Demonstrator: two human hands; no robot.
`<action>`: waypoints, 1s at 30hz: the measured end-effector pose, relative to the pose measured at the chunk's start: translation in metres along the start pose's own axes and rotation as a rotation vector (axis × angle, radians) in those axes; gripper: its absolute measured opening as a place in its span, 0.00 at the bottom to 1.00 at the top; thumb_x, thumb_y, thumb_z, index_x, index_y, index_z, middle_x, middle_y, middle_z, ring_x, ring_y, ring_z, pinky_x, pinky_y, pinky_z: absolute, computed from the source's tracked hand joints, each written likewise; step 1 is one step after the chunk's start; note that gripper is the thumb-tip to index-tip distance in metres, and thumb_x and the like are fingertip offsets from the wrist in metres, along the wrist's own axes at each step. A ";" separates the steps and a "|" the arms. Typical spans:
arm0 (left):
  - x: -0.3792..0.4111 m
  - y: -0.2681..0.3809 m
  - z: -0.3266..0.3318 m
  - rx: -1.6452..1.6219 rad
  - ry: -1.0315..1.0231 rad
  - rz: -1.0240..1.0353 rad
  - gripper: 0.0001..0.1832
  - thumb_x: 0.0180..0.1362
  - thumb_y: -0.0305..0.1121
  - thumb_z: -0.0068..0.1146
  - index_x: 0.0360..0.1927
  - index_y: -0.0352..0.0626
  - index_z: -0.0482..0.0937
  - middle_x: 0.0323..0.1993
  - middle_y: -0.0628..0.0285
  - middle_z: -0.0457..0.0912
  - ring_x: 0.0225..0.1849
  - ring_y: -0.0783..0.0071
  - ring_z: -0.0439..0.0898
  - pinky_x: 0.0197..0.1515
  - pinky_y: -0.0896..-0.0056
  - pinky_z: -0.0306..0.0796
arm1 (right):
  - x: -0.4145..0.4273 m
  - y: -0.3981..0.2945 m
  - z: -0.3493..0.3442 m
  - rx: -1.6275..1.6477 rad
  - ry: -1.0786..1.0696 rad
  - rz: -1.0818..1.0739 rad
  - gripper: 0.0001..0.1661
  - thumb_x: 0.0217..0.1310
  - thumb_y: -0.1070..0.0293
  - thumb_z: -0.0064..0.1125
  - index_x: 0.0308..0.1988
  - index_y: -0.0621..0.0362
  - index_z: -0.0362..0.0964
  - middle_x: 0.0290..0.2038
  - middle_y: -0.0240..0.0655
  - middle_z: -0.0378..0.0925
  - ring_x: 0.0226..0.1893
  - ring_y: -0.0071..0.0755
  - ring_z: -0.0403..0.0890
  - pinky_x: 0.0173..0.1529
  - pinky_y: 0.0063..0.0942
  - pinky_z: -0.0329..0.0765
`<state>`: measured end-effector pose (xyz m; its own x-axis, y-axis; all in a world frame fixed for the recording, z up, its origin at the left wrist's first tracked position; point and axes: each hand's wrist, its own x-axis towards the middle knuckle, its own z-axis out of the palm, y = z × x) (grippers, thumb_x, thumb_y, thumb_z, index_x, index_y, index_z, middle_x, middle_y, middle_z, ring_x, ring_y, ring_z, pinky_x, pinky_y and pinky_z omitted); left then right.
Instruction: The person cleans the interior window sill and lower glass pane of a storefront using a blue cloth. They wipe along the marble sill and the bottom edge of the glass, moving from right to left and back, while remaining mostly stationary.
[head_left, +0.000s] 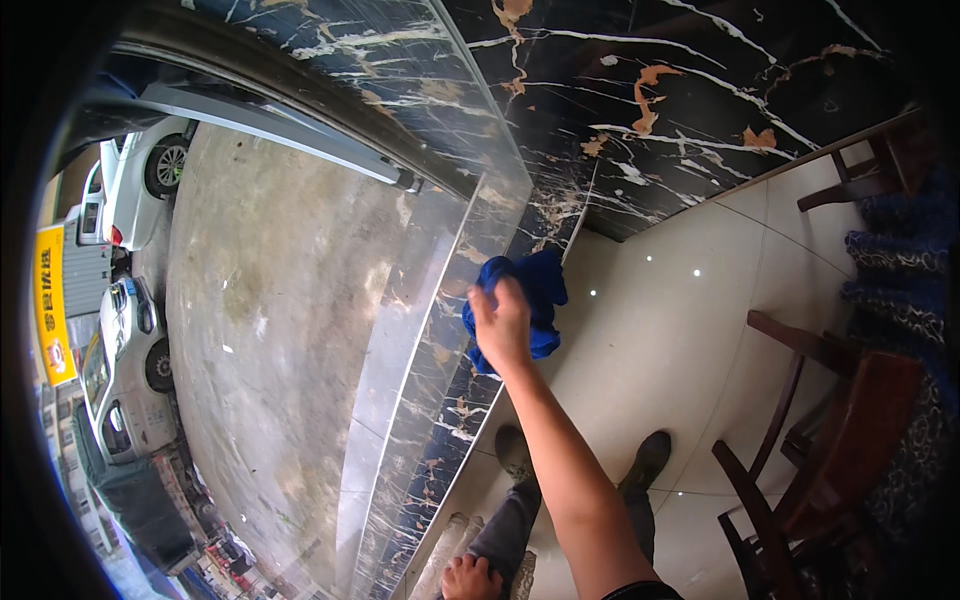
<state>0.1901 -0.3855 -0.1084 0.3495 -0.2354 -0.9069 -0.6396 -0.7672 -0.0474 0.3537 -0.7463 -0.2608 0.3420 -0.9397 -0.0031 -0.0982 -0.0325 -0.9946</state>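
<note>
My right hand grips a bunched blue cloth. The cloth lies against the dark veined marble sill, close to the corner where the sill meets the wall. Part of the cloth hangs over the sill's inner edge, and the fingertips are partly hidden in its folds. Low in the view, my left hand rests on my bent left leg in grey trousers, with its fingers slightly apart and nothing in it.
Black marble wall panels rise ahead. Dark wooden chairs with blue patterned fabric stand right, on pale floor tiles. Left, beyond the glass and a metal frame, are concrete ground and parked vehicles.
</note>
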 end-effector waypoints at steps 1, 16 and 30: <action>0.000 0.000 0.001 0.005 0.001 -0.002 0.19 0.55 0.43 0.50 0.43 0.40 0.74 0.50 0.47 0.72 0.55 0.49 0.67 0.55 0.42 0.60 | -0.007 -0.002 0.001 0.006 -0.018 -0.090 0.16 0.58 0.67 0.60 0.27 0.66 0.64 0.27 0.42 0.65 0.28 0.40 0.67 0.35 0.32 0.67; 0.002 -0.006 0.006 -0.016 -0.047 0.003 0.19 0.55 0.43 0.49 0.43 0.40 0.74 0.50 0.49 0.72 0.55 0.50 0.67 0.55 0.44 0.61 | 0.015 0.008 -0.015 0.556 -0.196 0.405 0.06 0.63 0.70 0.55 0.39 0.61 0.72 0.29 0.21 0.71 0.29 0.11 0.69 0.34 0.14 0.68; 0.005 -0.009 0.017 -0.024 -0.035 -0.018 0.18 0.55 0.43 0.50 0.42 0.41 0.75 0.51 0.49 0.72 0.56 0.50 0.66 0.56 0.44 0.60 | 0.020 0.025 0.000 0.446 -0.097 0.242 0.07 0.60 0.79 0.55 0.40 0.63 0.70 0.30 0.24 0.74 0.31 0.14 0.71 0.36 0.15 0.70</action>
<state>0.1865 -0.3695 -0.1192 0.3363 -0.2001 -0.9203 -0.6163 -0.7856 -0.0544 0.3578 -0.7657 -0.2858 0.4460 -0.8659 -0.2266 0.2161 0.3499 -0.9115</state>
